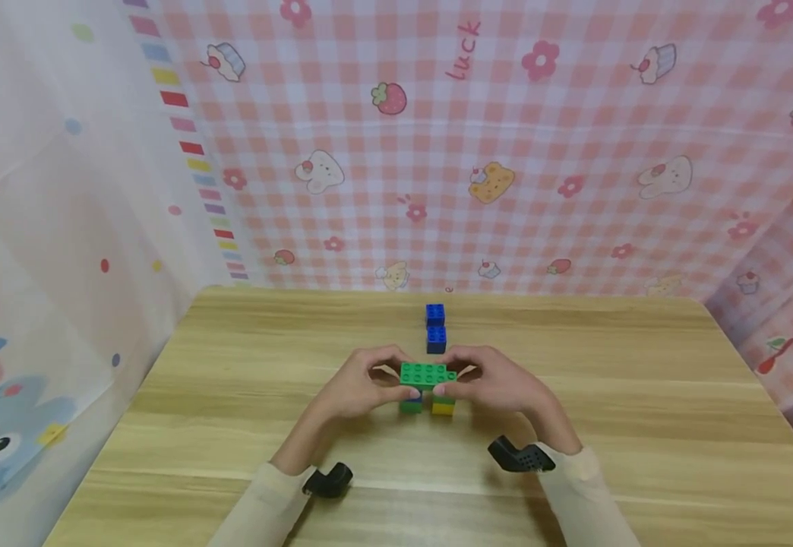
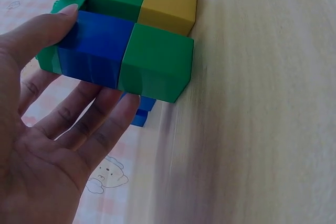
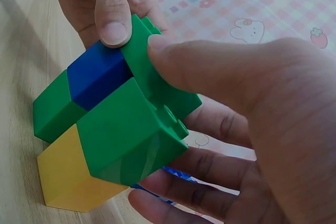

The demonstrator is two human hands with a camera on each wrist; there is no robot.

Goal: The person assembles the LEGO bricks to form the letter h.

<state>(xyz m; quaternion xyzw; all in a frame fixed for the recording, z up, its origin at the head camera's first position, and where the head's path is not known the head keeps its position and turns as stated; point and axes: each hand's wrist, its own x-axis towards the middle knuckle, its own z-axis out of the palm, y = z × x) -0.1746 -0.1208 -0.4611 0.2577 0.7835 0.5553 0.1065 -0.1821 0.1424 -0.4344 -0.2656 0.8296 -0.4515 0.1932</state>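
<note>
Both hands hold a small toy-brick build from its two sides. Its top is a long green brick (image 1: 424, 374) bridging two columns. The left column is a blue brick (image 2: 97, 43) over a green brick (image 2: 157, 59); the right one is a green brick (image 3: 123, 129) over a yellow brick (image 3: 79, 174). That right green brick juts out past the long one, baring studs. My left hand (image 1: 362, 384) grips the left end, thumb on the near face where blue meets green. My right hand (image 1: 495, 380) grips the right end, its thumb on the long brick's near face.
Behind the build, two blue bricks (image 1: 435, 339) stand in a line on the wooden table (image 1: 266, 334). A pink checked cloth (image 1: 369, 228) hangs along the table's far edge, and a white patterned one (image 1: 130, 251) hangs at the left.
</note>
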